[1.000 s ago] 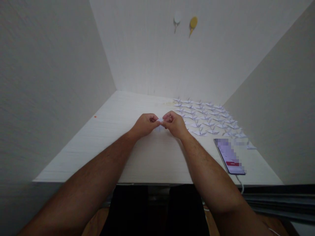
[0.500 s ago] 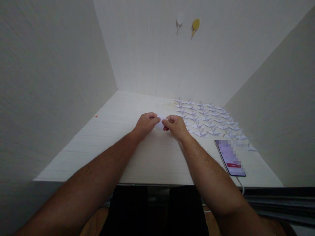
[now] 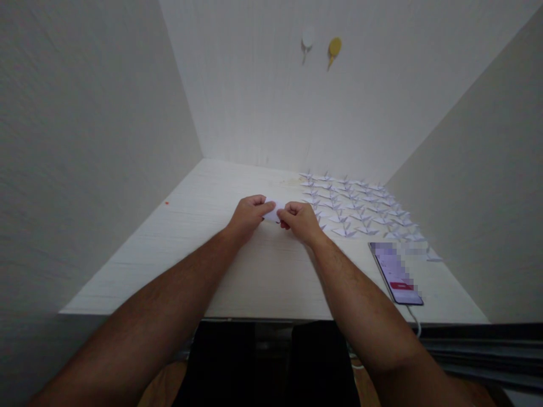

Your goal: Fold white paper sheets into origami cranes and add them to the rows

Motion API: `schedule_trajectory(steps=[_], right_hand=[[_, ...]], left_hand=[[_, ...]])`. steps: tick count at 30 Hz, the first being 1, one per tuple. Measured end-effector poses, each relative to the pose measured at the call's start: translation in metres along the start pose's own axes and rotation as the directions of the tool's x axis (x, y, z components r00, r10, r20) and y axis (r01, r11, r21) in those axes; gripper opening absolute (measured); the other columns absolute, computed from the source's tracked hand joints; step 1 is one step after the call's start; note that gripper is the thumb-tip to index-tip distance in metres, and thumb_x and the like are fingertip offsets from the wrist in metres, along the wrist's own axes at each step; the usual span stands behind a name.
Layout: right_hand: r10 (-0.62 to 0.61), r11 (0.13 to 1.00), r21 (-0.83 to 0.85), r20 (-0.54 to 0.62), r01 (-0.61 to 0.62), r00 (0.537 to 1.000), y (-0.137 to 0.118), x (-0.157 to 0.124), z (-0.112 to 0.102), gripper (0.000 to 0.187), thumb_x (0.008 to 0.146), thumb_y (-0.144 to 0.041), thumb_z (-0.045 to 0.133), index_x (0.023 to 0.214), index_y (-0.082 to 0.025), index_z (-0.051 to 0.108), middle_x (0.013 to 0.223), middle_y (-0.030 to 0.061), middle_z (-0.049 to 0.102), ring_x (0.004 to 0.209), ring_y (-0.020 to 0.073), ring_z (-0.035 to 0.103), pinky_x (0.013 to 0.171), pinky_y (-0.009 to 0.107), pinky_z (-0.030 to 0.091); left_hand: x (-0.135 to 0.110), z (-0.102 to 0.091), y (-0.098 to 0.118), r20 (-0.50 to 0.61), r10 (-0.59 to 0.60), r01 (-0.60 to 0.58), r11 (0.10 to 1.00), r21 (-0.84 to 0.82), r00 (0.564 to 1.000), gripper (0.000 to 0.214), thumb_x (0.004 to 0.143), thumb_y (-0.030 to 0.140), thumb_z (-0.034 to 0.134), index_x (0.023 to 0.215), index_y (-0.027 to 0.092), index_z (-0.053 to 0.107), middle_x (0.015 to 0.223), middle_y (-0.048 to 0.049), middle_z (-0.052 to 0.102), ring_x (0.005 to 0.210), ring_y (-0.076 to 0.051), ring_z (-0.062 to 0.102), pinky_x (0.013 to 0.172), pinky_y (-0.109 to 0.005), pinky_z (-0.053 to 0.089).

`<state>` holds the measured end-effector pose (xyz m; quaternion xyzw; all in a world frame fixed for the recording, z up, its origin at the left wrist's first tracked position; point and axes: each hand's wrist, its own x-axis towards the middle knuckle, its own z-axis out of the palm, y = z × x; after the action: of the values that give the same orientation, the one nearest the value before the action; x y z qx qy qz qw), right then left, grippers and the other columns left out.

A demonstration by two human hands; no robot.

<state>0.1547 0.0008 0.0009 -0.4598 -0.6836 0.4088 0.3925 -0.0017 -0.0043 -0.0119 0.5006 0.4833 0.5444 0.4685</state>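
Observation:
A small white piece of paper [image 3: 272,213] is held between my two hands, a little above the tabletop. My left hand [image 3: 249,213] pinches its left side, thumb on top. On the right edge, my right hand [image 3: 300,219] grips it between thumb and curled fingers. The fingers cover part of the paper, so its folds cannot be made out. Just beyond my right hand, several white folded paper cranes [image 3: 343,232] stand in rows on the table.
The white table [image 3: 169,254] is bounded by walls at left, back and right. A phone [image 3: 396,274] with its screen lit lies at the right, a white cable [image 3: 414,319] running off the front edge. A white hook [image 3: 307,39] and a yellow hook [image 3: 335,47] are on the back wall.
The paper has turned slightly and shows a flatter, squarer face. Both hands have shifted a little to the left and keep their pinch on it.

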Motion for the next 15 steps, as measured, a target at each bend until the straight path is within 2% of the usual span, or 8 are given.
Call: schedule_trajectory(steps=[6, 15], right_hand=[[-0.031, 0.998, -0.06, -0.061, 0.027, 0.998, -0.002, 0.0, 0.0001, 0.023, 0.077, -0.029, 0.061, 0.058, -0.018, 0.055, 0.048, -0.002, 0.058, 0.043, 0.008, 0.048, 0.044, 0.02, 0.033], [-0.06, 0.994, -0.09, -0.024, 0.058, 0.998, 0.0031, 0.0004, 0.0025, 0.02, 0.078, -0.028, 0.058, 0.062, -0.017, 0.062, 0.055, 0.0003, 0.063, 0.048, 0.0093, 0.053, 0.048, 0.021, 0.038]], left_hand=[[-0.0031, 0.0054, 0.0041, -0.052, -0.042, 0.04, 0.998, -0.045, 0.998, 0.026, 0.064, 0.037, 0.07, 0.062, 0.018, 0.052, 0.06, 0.0023, 0.054, 0.055, -0.01, 0.049, 0.052, -0.023, 0.036], [0.0011, 0.0043, 0.0018, -0.093, -0.024, 0.01, 0.988, -0.155, 0.995, 0.029, 0.065, 0.036, 0.07, 0.06, 0.019, 0.047, 0.059, 0.0031, 0.048, 0.054, -0.009, 0.046, 0.051, -0.023, 0.035]])
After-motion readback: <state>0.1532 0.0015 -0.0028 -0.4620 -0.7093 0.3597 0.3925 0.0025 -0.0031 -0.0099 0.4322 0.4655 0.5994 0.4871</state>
